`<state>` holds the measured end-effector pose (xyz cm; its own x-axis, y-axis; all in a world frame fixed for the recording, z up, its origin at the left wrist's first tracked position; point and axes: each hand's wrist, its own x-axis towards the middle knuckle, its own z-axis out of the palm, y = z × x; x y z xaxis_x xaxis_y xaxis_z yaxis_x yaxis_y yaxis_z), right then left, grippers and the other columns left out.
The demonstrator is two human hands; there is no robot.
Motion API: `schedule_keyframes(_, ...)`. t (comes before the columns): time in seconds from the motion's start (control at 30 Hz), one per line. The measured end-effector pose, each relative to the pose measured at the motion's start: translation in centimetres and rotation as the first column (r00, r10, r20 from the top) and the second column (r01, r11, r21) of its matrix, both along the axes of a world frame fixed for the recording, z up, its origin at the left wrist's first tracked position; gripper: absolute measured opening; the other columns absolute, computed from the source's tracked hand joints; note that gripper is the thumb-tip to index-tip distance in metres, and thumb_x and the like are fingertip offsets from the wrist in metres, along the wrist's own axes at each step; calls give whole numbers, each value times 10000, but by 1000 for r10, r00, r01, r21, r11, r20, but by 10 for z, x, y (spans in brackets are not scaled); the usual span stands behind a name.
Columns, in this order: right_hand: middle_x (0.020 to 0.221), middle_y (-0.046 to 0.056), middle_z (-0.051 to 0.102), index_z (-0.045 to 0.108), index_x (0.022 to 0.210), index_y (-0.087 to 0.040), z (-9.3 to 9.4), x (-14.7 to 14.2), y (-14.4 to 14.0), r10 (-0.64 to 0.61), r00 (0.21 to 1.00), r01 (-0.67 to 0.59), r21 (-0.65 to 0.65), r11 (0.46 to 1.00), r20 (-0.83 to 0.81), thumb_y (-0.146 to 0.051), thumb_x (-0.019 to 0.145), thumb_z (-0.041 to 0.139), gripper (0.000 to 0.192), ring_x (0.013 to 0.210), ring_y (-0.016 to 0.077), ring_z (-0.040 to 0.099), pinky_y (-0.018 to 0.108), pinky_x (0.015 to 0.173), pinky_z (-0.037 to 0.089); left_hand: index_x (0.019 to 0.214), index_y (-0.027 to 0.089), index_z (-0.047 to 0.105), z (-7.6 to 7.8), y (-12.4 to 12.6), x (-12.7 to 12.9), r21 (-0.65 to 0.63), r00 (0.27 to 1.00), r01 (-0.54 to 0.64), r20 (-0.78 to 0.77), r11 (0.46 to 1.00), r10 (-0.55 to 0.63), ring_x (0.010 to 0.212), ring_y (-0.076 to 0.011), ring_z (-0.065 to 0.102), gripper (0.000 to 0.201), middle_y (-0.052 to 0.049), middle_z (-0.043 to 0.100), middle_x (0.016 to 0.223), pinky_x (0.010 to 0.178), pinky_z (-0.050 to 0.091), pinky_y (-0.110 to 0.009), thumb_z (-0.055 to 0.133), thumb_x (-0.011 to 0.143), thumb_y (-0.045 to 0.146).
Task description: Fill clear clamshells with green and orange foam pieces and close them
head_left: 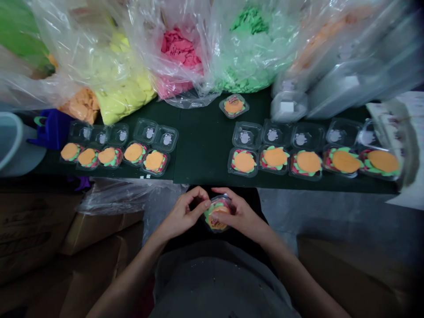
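Left hand (183, 214): fingers pinch the small box (217, 213) rim, below the bench (202, 145)
Right hand (236, 212): fingers grip the box
Care: press evenly, box level

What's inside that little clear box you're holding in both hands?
Inside the clear box an orange disc shows on top, with green and pink pieces around its edge. The left hand and right hand cover its sides; anything beneath the disc is hidden.
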<state>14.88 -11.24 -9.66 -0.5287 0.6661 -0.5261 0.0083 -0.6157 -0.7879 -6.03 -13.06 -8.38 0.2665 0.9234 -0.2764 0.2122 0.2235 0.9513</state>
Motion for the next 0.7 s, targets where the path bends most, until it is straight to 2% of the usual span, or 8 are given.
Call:
schedule_keyframes(0.1, 1041, 22, 714, 497, 1411, -260, 5, -2, 5, 135, 989, -142, 126, 982, 60, -323, 748, 846, 753, 872, 179, 665, 322, 776, 540, 1027, 186, 699, 2, 2, 3, 11, 999, 37, 33, 999, -38, 928, -187, 608, 207, -54, 685, 979, 860, 447, -312, 631, 971, 373)
schedule_keyframes(0.2, 1075, 34, 723, 511, 1434, -280, 13, -7, 9, 203, 967, -237, 247, 939, 155, -269, 724, 849, 787, 921, 210, 667, 337, 787, 537, 971, 186, 744, 4, 1, 7, -1, 996, 24, 88, 1000, -24, 924, -189, 636, 188, -60, 711, 957, 885, 459, -315, 660, 954, 352)
schedule_keyframes(0.3, 1083, 35, 727, 571, 1391, -288, 15, -12, 12, 196, 973, -223, 267, 938, 124, -273, 729, 852, 720, 923, 216, 666, 339, 781, 542, 892, 174, 750, 3, -1, 10, -87, 981, -78, 170, 993, 92, 841, -179, 645, 198, -55, 711, 886, 815, 483, -293, 706, 915, 366)
schedule_keyframes(0.4, 1085, 27, 736, 638, 1296, -272, 7, -12, 13, 121, 992, -113, 172, 979, -40, -285, 719, 874, 623, 929, 201, 676, 335, 811, 550, 842, 155, 743, -3, -1, 8, -196, 927, -252, 231, 948, 294, 753, -151, 625, 223, -36, 703, 812, 742, 479, -254, 770, 860, 376)
schedule_keyframes(0.47, 1114, 28, 740, 654, 1265, -264, 1, -9, 14, 34, 986, -21, 80, 997, -166, -285, 721, 877, 588, 985, 196, 684, 343, 882, 545, 828, 150, 733, -8, 1, 5, -294, 830, -396, 290, 870, 476, 696, -119, 598, 233, -12, 692, 776, 700, 470, -223, 819, 815, 366)
schedule_keyframes(0.53, 1142, 33, 739, 649, 1283, -270, -3, -7, 15, -36, 965, 43, 19, 999, -258, -284, 754, 858, 568, 1055, 194, 679, 354, 943, 532, 819, 149, 718, -12, 6, 1, -412, 681, -496, 361, 764, 637, 668, -98, 589, 249, 5, 690, 774, 669, 473, -201, 861, 769, 347)
schedule_keyframes(0.6, 1159, 38, 733, 641, 1308, -287, -3, -6, 15, -82, 949, 85, -3, 996, -304, -264, 777, 844, 569, 1088, 198, 673, 366, 952, 535, 819, 146, 712, -15, 10, -2, -504, 555, -519, 415, 690, 720, 677, -94, 610, 248, 0, 709, 818, 665, 496, -195, 881, 746, 313)
schedule_keyframes(0.7, 1187, 37, 718, 637, 1324, -312, 3, -10, 15, -128, 937, 131, -14, 991, -324, -220, 770, 847, 600, 1078, 200, 672, 376, 933, 556, 821, 136, 718, -17, 16, -4, -559, 443, -530, 458, 637, 771, 715, -103, 651, 206, -23, 732, 868, 696, 539, -202, 877, 744, 241)
